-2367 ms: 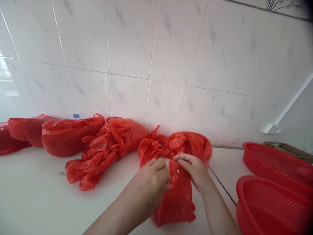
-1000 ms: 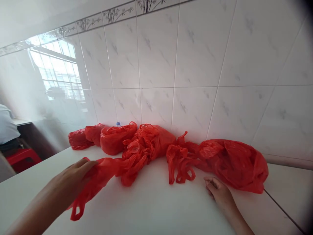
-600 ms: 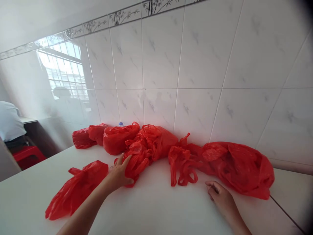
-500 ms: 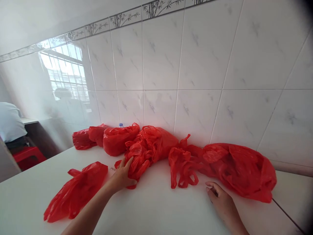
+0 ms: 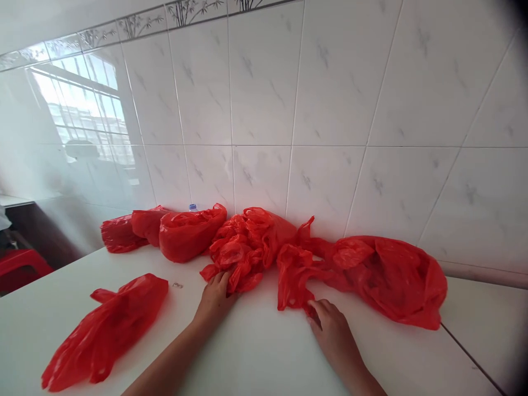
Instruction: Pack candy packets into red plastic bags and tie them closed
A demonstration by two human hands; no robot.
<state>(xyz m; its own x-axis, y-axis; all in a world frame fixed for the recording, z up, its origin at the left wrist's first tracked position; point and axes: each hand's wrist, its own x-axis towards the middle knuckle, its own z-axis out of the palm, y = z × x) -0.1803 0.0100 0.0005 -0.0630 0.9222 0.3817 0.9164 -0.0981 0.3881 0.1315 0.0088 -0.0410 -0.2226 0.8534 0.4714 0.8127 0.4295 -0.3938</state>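
Observation:
A crumpled red plastic bag (image 5: 243, 247) lies in the middle of the table against the wall. My left hand (image 5: 215, 301) is closed at its lower front edge, the fingertips partly covered by the folds. Right of it a long red plastic bag (image 5: 391, 275) stretches along the wall, its puffed body to the right and its loose handles (image 5: 292, 283) to the left. The end of one handle is pinched by my right hand (image 5: 332, 327).
Several rolled or bundled red bags (image 5: 187, 236) line the wall at the left, with a blue bottle cap (image 5: 193, 207) behind. Another red bag (image 5: 109, 330) lies flat at the front left of the white table (image 5: 264, 352). A red stool (image 5: 22, 264) stands beyond the left end.
My right hand has moved left and closed on the loose handle. My left hand has gone from spread fingers to closed on the crumpled bag. The view has swung right.

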